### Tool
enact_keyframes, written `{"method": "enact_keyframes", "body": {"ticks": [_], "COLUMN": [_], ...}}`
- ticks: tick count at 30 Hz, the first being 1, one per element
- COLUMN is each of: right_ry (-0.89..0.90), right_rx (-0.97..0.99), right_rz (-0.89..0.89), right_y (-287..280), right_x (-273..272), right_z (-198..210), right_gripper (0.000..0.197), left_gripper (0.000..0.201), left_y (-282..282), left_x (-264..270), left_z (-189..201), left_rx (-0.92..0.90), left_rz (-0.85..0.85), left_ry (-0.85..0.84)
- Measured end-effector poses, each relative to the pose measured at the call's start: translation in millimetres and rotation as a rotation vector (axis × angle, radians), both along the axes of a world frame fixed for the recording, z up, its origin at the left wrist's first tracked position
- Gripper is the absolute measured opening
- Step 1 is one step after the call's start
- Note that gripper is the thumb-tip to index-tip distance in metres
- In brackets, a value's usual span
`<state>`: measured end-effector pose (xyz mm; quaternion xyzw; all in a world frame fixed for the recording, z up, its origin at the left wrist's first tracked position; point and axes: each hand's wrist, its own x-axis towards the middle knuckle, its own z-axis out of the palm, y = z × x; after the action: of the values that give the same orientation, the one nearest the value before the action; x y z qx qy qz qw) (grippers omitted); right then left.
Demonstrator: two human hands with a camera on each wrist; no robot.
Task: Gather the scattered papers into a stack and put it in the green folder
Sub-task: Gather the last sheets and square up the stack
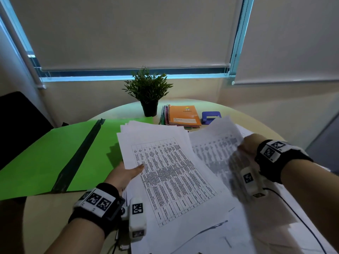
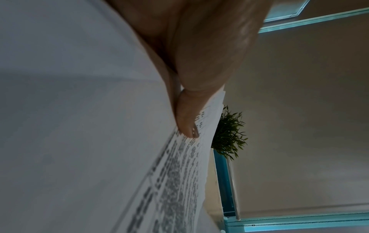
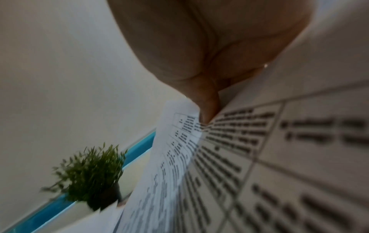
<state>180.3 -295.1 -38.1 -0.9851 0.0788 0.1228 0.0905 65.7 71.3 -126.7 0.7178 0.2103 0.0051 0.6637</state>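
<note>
Pinching printed papers, both hands; orange notebook reads "SPIRAL".

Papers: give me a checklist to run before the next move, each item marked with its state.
1. Left hand grips the stack, thumb on top: ok.
2. Right hand holds a loose sheet: ok, though blurred.
3. Folder lies open: ok.
4. Stack edges squared: not ok, sheets fanned at the far corner.
5. All papers gathered: not ok, more sheets lie on the table.
6. Folder flap free of papers: not ok, the stack overlaps it.
</note>
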Motion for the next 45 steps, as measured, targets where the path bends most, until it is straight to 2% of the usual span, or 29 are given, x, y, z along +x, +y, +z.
{"method": "enact_keyframes", "body": {"ticks": [3, 5, 9, 11, 13, 14, 15, 17, 18, 19, 21, 22, 23, 25, 26, 27, 28, 29, 30, 32, 34, 38, 41, 45], "right_ry": [-0.142, -0.266, -0.439, -0.436, -0.43, -0.42, -0.402, -0.351, -0.329, -0.299, -0.26, -0.259, -0.26, -0.233, -0.202, -0.145, -0.083, -0.03, -0.004, 0.005, 0.007, -0.016, -0.062, 0.009], "right_rx": [-0.062, 0.021, 0.236, 0.522, 0.887, 1.007, 1.096, 1.211, 1.236, 1.224, 1.217, 1.142, 0.999, 0.533, 0.304, 0.218, 0.236, 0.256, 0.223, 0.164, 0.183, 0.244, 0.35, 0.461], "right_rz": [-0.035, -0.099, -0.131, -0.148, -0.177, -0.185, -0.159, -0.111, -0.071, -0.044, -0.039, -0.044, -0.038, 0.04, 0.079, 0.089, 0.09, 0.079, 0.089, 0.098, 0.095, 0.076, 0.074, 0.064], "right_y": [-23.2, -40.3, -69.9, -78.5, -81.0, -77.5, -73.9, -58.6, -45.8, -34.0, -3.7, 7.9, 19.2, 38.2, 49.3, 59.2, 68.9, 79.0, 87.5, 100.6, 108.0, 108.5, 113.4, 122.0], "right_x": [11.1, 14.6, 19.0, 26.2, 34.6, 33.4, 34.0, 31.0, 26.2, 25.3, 20.1, 21.0, 21.1, 18.1, 11.4, 7.3, 1.8, -2.6, -5.4, -8.6, -7.7, -6.6, -10.4, -17.2], "right_z": [22.2, 42.4, 84.2, 99.0, 107.1, 112.1, 115.8, 122.0, 123.8, 120.1, 105.4, 93.5, 79.8, 56.4, 46.9, 36.5, 27.1, 19.6, 13.7, 8.9, 6.8, 2.6, 0.4, -3.8], "right_gripper": [0.036, 0.035, 0.028, 0.027, 0.017, 0.012, 0.022, 0.059, 0.063, 0.05, 0.013, 0.011, 0.014, 0.033, 0.044, 0.049, 0.051, 0.056, 0.062, 0.073, 0.075, 0.072, 0.061, 0.039], "left_gripper": [0.087, 0.105, 0.115, 0.132, 0.139, 0.136, 0.129, 0.098, 0.078, 0.063, 0.05, 0.05, 0.052, 0.056, 0.064, 0.079, 0.095, 0.104, 0.099, 0.074, 0.067, 0.073, 0.092, 0.06], "left_y": [1.8, 2.0, 2.0, 4.0, 6.8, 5.9, 3.2, -4.0, -7.6, -8.9, -11.1, -11.1, -9.8, -7.5, -6.1, -4.5, -1.6, 1.0, -0.5, -1.5, -3.8, -4.8, -2.8, -0.9], "left_x": [-0.6, 0.1, 0.5, 2.5, 3.9, 3.0, 0.5, -6.0, -8.3, -8.3, -8.8, -8.2, -6.9, -6.6, -6.6, -5.6, -3.6, -1.3, -1.4, -2.4, -3.7, -1.0, -0.8, -1.7], "left_z": [-1.8, -3.0, -3.5, -6.9, -9.8, -7.1, -2.1, 9.4, 13.6, 14.7, 15.3, 15.1, 13.6, 11.4, 10.5, 7.9, 3.8, 0.1, 1.6, 3.7, 7.6, 13.9, 10.8, 3.9], "left_rx": [0.021, 0.023, 0.035, 0.052, 0.055, 0.049, 0.043, 0.063, 0.075, 0.083, 0.082, 0.079, 0.083, 0.08, 0.078, 0.083, 0.089, 0.093, 0.095, 0.093, 0.106, 0.153, 0.179, 0.107], "left_rz": [-0.001, 0.012, 0.024, 0.03, 0.035, 0.036, 0.033, 0.028, 0.024, 0.024, 0.03, 0.025, 0.019, 0.012, 0.02, 0.025, 0.03, 0.025, 0.025, 0.026, 0.013, 0.013, -0.014, 0.015], "left_ry": [-0.007, -0.014, -0.017, 0.001, 0.028, 0.033, 0.034, 0.027, 0.027, 0.026, 0.003, -0.002, 0.002, 0.017, 0.02, 0.018, 0.027, 0.037, 0.036, 0.027, 0.031, 0.081, 0.106, 0.069]}}
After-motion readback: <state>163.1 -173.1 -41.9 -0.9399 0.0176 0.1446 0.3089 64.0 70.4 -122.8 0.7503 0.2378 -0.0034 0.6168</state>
